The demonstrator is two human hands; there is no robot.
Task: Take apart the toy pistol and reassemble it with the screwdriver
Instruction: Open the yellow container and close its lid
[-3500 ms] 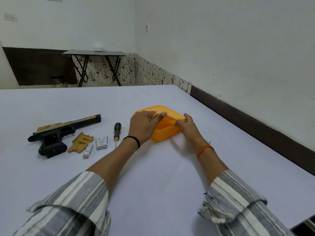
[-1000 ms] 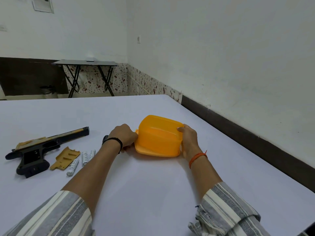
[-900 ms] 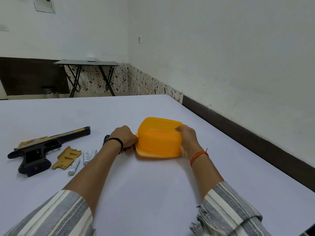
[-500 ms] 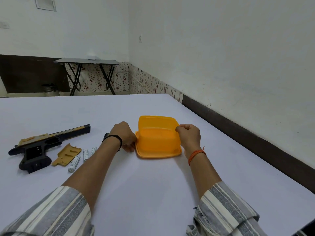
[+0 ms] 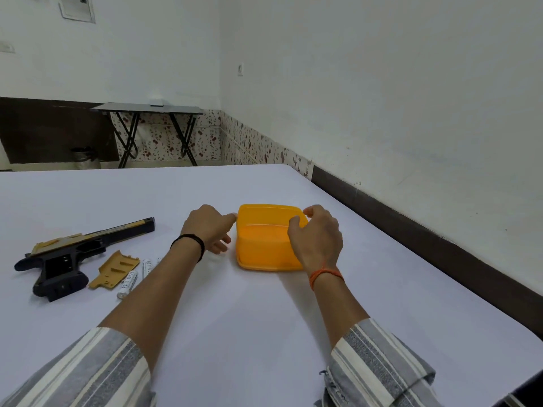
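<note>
Our right hand [image 5: 316,239] curls on the orange box [image 5: 266,245]; our left hand [image 5: 210,227] touches its corner, fingers loosely bent. The pistol [image 5: 73,251] lies well left on the counter [image 5: 264,318], probably light, stiff plastic; best held by its grip.

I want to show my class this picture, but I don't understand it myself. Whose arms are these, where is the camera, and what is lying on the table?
The camera sits on a person's head and looks down at their own arms. Both hands are at an orange plastic box standing on the white table. The right hand grips its far right corner; the left hand touches its left side. Further left lie a black and gold toy pistol, its loose gold cover plate and some white batteries, partly hidden by the left forearm. No screwdriver shows here.
</note>
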